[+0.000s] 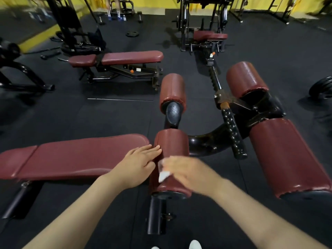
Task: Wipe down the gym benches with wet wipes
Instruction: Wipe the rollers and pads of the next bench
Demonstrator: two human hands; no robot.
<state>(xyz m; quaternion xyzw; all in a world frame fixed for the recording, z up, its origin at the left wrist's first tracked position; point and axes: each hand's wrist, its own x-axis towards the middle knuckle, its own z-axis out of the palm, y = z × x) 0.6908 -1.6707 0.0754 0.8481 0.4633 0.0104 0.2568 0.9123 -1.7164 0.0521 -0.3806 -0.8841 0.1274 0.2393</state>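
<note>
A maroon decline bench (77, 155) runs from the left edge toward the centre. Beside its end stands a maroon roller pad (172, 141) on a black frame. My left hand (140, 162) lies with straight fingers against the left side of that roller pad. My right hand (188, 169), blurred by motion, presses a white wet wipe (163, 175) onto the near face of the same pad. Only the wipe's left part shows past my fingers.
More maroon rollers stand at centre (172, 88), upper right (246, 79) and right (289, 157) on the black frame (212, 139). A second flat bench (118, 58) stands behind, with weight machines and plates beyond. Black rubber floor lies all around.
</note>
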